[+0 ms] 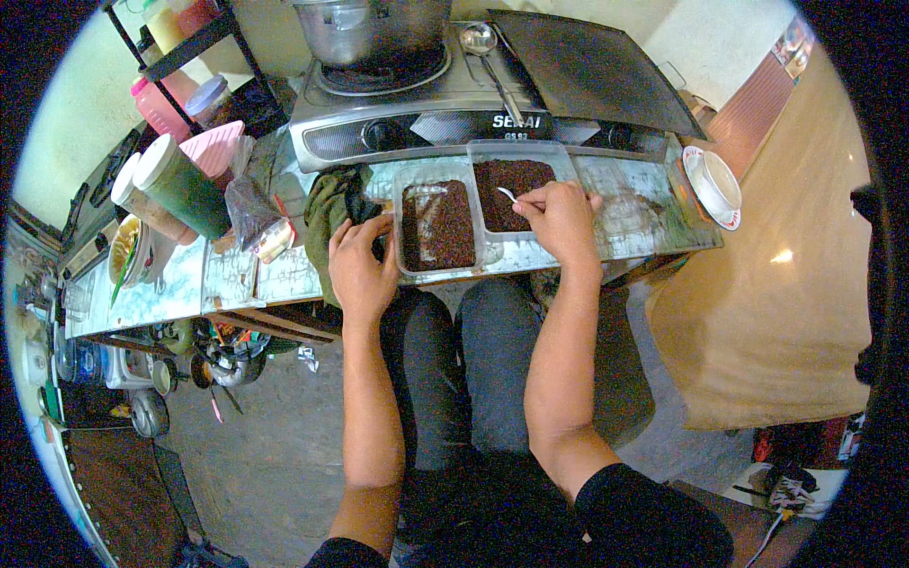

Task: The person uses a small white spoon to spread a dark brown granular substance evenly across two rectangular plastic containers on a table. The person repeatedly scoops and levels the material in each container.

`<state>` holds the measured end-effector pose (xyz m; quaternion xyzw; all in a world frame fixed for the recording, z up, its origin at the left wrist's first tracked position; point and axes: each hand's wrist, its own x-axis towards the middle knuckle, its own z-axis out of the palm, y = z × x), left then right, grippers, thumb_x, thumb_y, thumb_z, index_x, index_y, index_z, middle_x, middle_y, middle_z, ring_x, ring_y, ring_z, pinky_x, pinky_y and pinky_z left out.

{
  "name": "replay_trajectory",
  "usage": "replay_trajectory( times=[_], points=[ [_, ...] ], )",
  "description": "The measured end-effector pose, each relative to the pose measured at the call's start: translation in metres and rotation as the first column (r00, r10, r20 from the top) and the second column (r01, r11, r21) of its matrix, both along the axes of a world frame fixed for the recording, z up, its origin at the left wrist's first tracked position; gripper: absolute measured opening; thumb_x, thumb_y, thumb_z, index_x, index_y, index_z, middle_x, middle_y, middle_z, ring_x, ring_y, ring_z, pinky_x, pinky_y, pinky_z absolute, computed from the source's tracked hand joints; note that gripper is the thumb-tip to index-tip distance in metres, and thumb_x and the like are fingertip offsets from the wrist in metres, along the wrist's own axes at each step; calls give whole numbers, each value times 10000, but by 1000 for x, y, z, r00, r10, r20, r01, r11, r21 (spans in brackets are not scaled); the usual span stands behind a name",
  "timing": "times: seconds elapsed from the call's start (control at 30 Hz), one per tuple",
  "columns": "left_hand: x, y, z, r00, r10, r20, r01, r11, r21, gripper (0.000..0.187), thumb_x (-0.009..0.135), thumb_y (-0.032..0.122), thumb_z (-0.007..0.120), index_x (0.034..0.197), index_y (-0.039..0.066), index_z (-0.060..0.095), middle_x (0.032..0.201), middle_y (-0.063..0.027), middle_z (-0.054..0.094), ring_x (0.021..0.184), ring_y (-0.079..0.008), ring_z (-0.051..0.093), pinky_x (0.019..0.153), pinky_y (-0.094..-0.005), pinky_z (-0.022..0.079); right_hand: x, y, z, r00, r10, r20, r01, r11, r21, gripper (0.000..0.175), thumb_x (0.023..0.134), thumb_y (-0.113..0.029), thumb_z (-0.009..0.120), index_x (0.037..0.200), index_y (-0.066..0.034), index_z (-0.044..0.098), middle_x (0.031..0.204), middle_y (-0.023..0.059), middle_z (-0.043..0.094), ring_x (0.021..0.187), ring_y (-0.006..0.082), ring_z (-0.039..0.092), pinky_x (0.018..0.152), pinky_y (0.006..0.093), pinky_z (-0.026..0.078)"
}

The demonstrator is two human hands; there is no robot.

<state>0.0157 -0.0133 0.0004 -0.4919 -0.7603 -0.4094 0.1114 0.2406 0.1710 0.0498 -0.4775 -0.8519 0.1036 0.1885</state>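
Note:
Pinched in the fingers of my right hand (564,220) is a small white spoon (506,193), its tip over the right plastic container (564,160). Dark brown granules (515,174) fill much of that container. Beside it, nearer me, stands a second clear plastic container (433,174); dark granules (451,234) cover its right side and bottom, while its pale base shows at the left. My left hand (362,263) rests at this container's left edge with curled, parted fingers and nothing visible in them. Whether it touches the wall is hard to tell. A dark green cloth (327,206) lies behind that hand.
A gas stove (419,135) backs the table, bearing a large metal pot (373,32) and a ladle (490,64). At left are a green-sided canister (181,188), a tied plastic bag (248,209) and a bowl (128,248). A white cup (719,181) sits at right.

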Motion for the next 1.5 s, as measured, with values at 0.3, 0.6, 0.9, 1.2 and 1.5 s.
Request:
replay_trajectory(
  times=[0.3, 0.6, 0.9, 1.2, 1.5],
  points=[
    [-1, 0, -2, 1000, 8, -3, -8, 1000, -5, 218, 958, 173, 723, 1144, 84, 793, 1069, -133, 801, 1081, -372, 722, 1156, -486, 463, 36, 2, 14, 991, -128, 30, 126, 990, 64, 116, 863, -271, 842, 925, -177, 869, 996, 106, 817, 1001, 381, 730, 937, 604, 456],
    [0, 1, -1, 1000, 20, 7, -19, 1000, -19, 208, 963, 191, 729, 1134, 90, 791, 1075, -122, 801, 1085, -364, 724, 1157, -485, 463, 15, -8, 17, 999, -28, 38, 27, 999, 17, 82, 853, -292, 852, 877, -216, 870, 868, 49, 794, 991, 291, 706, 978, 522, 359],
    [0, 1, -3, 1000, 7, 4, -7, 1000, -2, 205, 966, 186, 724, 1136, 91, 786, 1071, -120, 801, 1062, -358, 729, 1162, -488, 457, -3, 11, -7, 994, -113, -4, 113, 981, 157, 69, 852, -281, 848, 846, -214, 868, 883, 49, 801, 1013, 299, 688, 969, 518, 348],
    [1, 0, -1, 1000, 9, 12, -9, 1000, -6, 203, 966, 181, 722, 1140, 97, 785, 1072, -120, 801, 1068, -354, 728, 1170, -484, 452, 2, 22, -10, 943, -333, 8, 315, 899, 304, 105, 848, -304, 851, 857, -201, 869, 912, 78, 814, 1026, 335, 699, 971, 552, 373],
    [1, 0, 0, 1000, 15, 23, -14, 1000, -23, 210, 964, 187, 725, 1146, 100, 786, 1080, -120, 802, 1090, -356, 724, 1169, -482, 451, -18, 17, -8, 984, -171, 52, 154, 959, 239, 106, 867, -296, 841, 870, -195, 872, 899, 93, 807, 1036, 353, 689, 970, 544, 368]
  ],
)
